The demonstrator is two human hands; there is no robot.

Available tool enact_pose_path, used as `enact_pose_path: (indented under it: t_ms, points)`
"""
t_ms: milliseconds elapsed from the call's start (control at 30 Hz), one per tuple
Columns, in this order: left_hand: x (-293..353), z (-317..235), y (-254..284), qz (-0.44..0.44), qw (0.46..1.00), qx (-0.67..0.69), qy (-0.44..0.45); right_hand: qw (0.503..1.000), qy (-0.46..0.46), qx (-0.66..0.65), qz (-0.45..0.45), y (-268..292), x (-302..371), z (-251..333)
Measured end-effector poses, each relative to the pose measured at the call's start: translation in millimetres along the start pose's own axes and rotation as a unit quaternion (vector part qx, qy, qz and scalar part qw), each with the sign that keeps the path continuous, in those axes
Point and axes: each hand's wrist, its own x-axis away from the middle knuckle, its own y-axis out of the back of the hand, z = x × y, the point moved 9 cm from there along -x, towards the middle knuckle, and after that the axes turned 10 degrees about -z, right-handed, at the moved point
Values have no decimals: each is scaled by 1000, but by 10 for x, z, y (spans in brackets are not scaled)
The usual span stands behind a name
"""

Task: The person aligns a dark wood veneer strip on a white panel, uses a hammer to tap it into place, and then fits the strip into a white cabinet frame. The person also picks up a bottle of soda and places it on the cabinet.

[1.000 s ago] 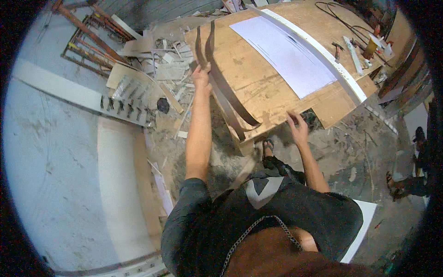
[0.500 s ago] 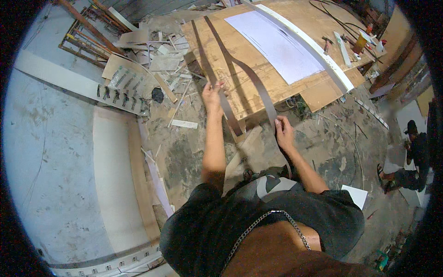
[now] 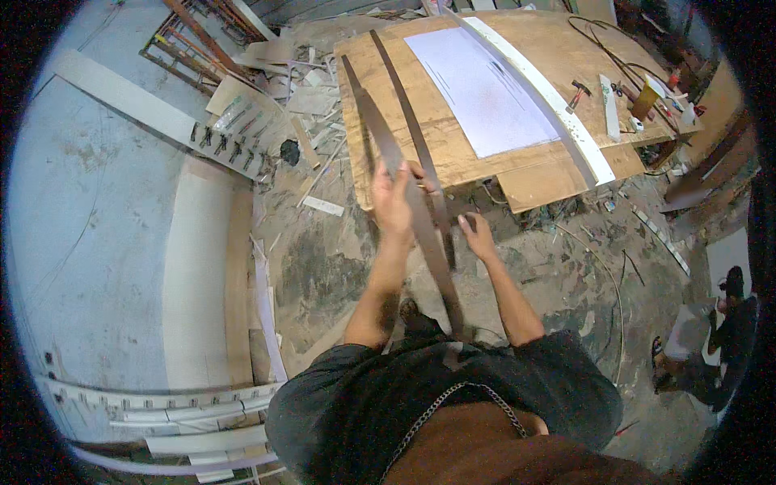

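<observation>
Two long, thin, dark brown strips run from the wooden tabletop toward my body. My left hand point(image 3: 394, 206) is closed around the nearer strip point(image 3: 424, 230), whose low end hangs beside my legs. Its fingertips reach across to the farther strip point(image 3: 402, 93), near where that one passes over the table's front edge. Just right of the farther strip's hanging end, my right hand point(image 3: 477, 236) has thumb and fingers apart, with nothing visible between them. Both strips' far ends rest on the wooden table point(image 3: 453, 170).
On the table lie a white sheet point(image 3: 485, 101), a long white bar point(image 3: 537, 93), a hammer point(image 3: 578, 93) and black cable point(image 3: 602, 36). Offcuts point(image 3: 311, 101) litter the floor at left. A large pale panel point(image 3: 206, 283) lies left. Another person point(image 3: 719, 339) is at far right.
My left hand has brought the nearer strip right and closer to me, beside the farther strip. My right hand has let go of the farther strip, which now hangs straighter. The view has shifted.
</observation>
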Motion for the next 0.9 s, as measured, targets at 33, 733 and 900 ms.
enact_pose_path:
  t_ms: [33,733,900]
  points:
    - [166,265,-143,-5,999,-13,-34,995,-2,-99,26,292,86,271]
    - [-810,1874,-2022,-27,982,163,97,962,-34,175,-208,6384,2355,-644]
    - [-1038,1847,-3761,-18,994,8,-106,953,-17,139,-268,6754,1635,-972]
